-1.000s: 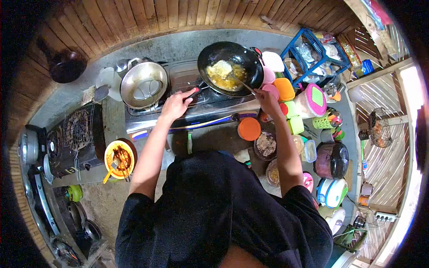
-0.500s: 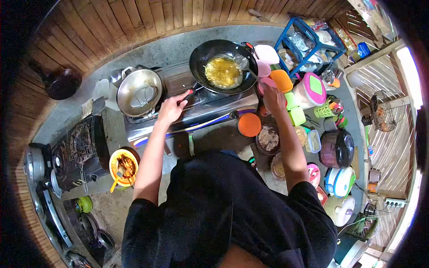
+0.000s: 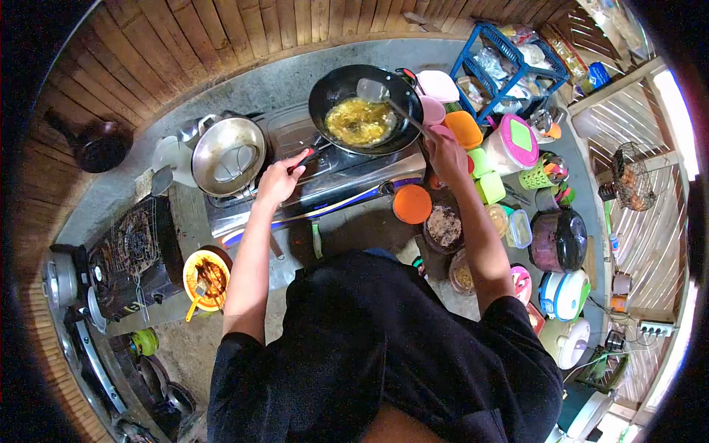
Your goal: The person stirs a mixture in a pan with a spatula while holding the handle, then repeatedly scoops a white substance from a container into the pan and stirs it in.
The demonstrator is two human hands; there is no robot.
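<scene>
A black wok sits on the right side of the gas stove, holding yellowish chopped food in liquid that looks like oil. My left hand is closed around the wok's red-and-black handle. In my right hand is the handle of a metal spatula. Its blade is over the far part of the wok, beyond the food; whether it touches the wok wall I cannot tell. On the stove's left side rests a second, silver-coloured pan with a wire-like ring inside.
Stacked plastic containers, including an orange one, crowd the wok's right side. A blue rack stands behind them. Near my left forearm is a yellow bowl with dark sauce and a brush. An orange lid lies before my right hand.
The spatula blade has moved from the food's right edge up and left towards the wok's far side. The food is pushed together more. My left hand stays on the handle.
</scene>
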